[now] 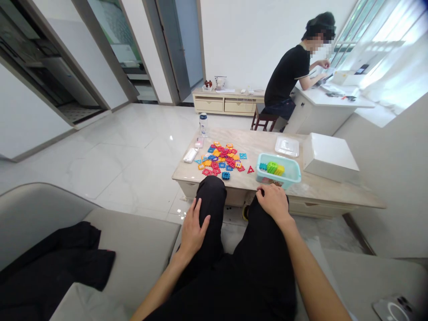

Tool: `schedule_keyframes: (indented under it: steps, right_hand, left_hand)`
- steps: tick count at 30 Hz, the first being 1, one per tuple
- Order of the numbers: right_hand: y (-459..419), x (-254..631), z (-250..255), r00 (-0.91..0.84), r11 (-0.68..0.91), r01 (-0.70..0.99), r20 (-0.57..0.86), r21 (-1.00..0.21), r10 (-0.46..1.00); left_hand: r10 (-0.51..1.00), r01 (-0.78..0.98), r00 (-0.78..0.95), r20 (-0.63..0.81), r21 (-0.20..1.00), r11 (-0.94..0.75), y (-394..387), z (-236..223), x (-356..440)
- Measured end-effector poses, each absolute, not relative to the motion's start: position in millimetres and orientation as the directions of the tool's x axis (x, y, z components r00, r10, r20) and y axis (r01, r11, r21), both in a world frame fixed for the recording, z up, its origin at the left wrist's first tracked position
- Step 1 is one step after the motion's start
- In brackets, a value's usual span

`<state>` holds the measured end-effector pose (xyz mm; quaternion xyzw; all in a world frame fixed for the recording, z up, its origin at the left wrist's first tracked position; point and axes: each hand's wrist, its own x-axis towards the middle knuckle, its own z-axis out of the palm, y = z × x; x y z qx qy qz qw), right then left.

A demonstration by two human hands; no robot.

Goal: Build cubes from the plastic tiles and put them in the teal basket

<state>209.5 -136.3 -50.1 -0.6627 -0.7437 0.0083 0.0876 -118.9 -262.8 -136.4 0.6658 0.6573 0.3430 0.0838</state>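
Note:
My left hand (193,225) lies flat on my left thigh, fingers stretched out, holding nothing. My right hand (273,199) rests over my right knee, fingers curved loosely on the black trouser cloth, nothing in it. Ahead stands a low marble coffee table (334,192). On it lies a spread of colourful plastic building tiles (222,159). To their right, a light-blue plastic tub (280,177) holds a few green and yellow tiles. The tub is the thing nearest my right hand.
On the table: a clear lid (286,146), a white box (329,156), a bottle (203,124), a remote (190,154). I sit on a grey sofa (140,249) with black cloth (50,267) at left. A person (290,76) sits at a white desk far right.

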Motion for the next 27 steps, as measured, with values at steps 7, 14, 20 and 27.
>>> schedule_keyframes:
  steps: [7, 14, 20, 27]
  right_hand:
    - [-105, 206, -63, -0.195, 0.184, 0.976, -0.084, -0.119, 0.977]
    - [-73, 223, -92, -0.320, 0.219, 0.905, -0.244, -0.364, 0.916]
    - [-27, 192, -98, -0.451, 0.396, 0.879, -0.193, -0.265, 0.872]
    - [46, 120, -136, -0.587, 0.554, 0.807, -0.182, -0.204, 0.789]
  left_hand:
    - [0.931, 0.869, -0.098, 0.350, 0.487, -0.091, -269, -134, -105]
    - [0.952, 0.844, -0.125, 0.280, 0.535, -0.047, -252, -129, -126]
    - [0.955, 0.820, -0.111, 0.276, 0.568, -0.069, -245, -127, -136]
    - [0.954, 0.851, -0.148, 0.260, 0.526, -0.011, -254, -126, -139]
